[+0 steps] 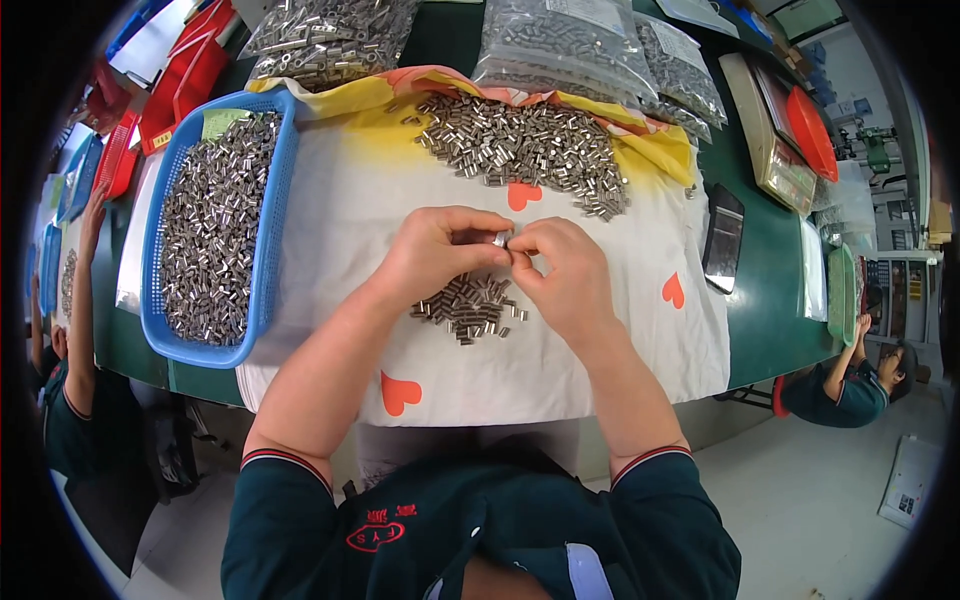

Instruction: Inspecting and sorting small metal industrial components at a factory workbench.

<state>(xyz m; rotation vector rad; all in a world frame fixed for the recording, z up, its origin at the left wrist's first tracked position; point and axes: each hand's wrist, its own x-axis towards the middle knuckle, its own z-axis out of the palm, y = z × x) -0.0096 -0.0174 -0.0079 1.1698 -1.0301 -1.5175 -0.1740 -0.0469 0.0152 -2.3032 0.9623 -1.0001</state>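
Observation:
Above the middle of the white cloth, my two hands meet at the fingertips. Thumb and fingers of my left hand are closed on a small silver metal sleeve. My right hand pinches at the same sleeve's right end; its fingertips cover part of it. Just below my hands lies a small heap of short metal sleeves, partly under my left hand. A much larger pile of such sleeves spreads over the far part of the cloth.
On the left stands a blue plastic basket filled with small metal sleeves. Clear bags of metal parts line the far edge. A dark phone and a red lid-like dish lie right. Co-workers sit at both sides.

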